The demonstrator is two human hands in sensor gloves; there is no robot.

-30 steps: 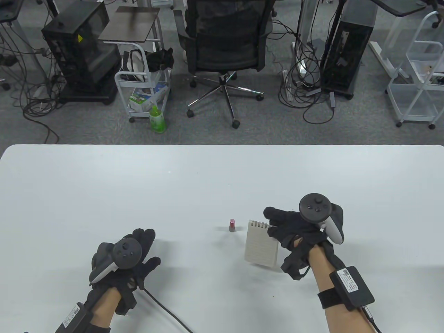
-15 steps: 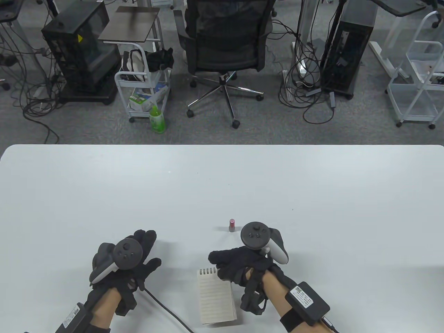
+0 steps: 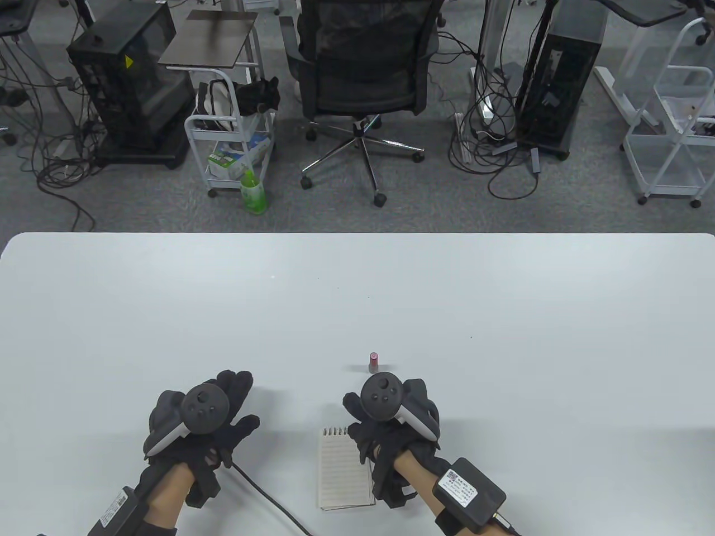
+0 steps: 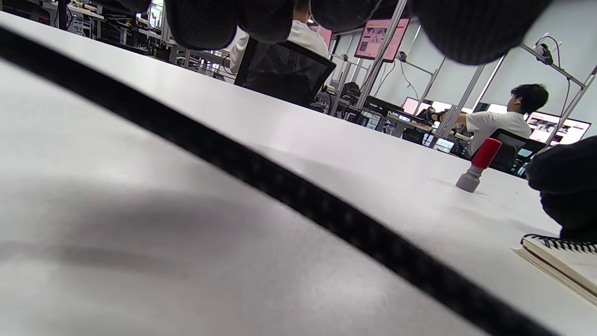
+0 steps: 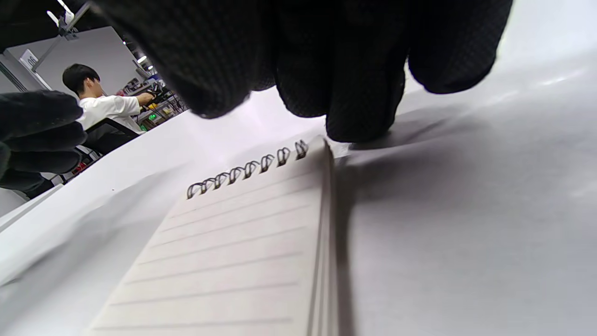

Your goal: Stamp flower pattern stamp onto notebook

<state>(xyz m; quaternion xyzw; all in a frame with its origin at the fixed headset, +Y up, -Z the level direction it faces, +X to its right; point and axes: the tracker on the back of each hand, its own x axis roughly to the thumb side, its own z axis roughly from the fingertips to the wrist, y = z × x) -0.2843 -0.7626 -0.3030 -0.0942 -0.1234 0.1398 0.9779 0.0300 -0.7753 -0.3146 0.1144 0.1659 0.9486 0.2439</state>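
The small stamp with a red cylindrical handle on a grey base (image 3: 373, 362) stands upright on the white counter (image 3: 503, 312), untouched, a little to the far side of the right hand (image 3: 391, 430). In the left wrist view it stands alone (image 4: 476, 165) with no fingers near it.

The small spiral-bound notebook with lined cream pages (image 3: 343, 468) lies flat at the near edge of the counter, its wire binding at the far end, open to a blank ruled page. No print shows on the paper in either the table view or the right wrist view (image 5: 242, 242).

The right hand sits at the notebook's far right corner. From its wrist camera the gloved fingertips (image 5: 361, 112) are bunched together and come down right at that corner beside the last coil; whether they pinch the pad or only rest against it I cannot tell.

The left hand (image 3: 204, 419) lies on the counter well to the left of the notebook, fingers loosely spread and holding nothing, with a black cable (image 3: 268, 499) trailing from it toward the near edge.

As for progress, the notebook looks placed and ready, but the stamping itself has not begun: the stamp must yet be picked up, carried to the page, pressed down and lifted.
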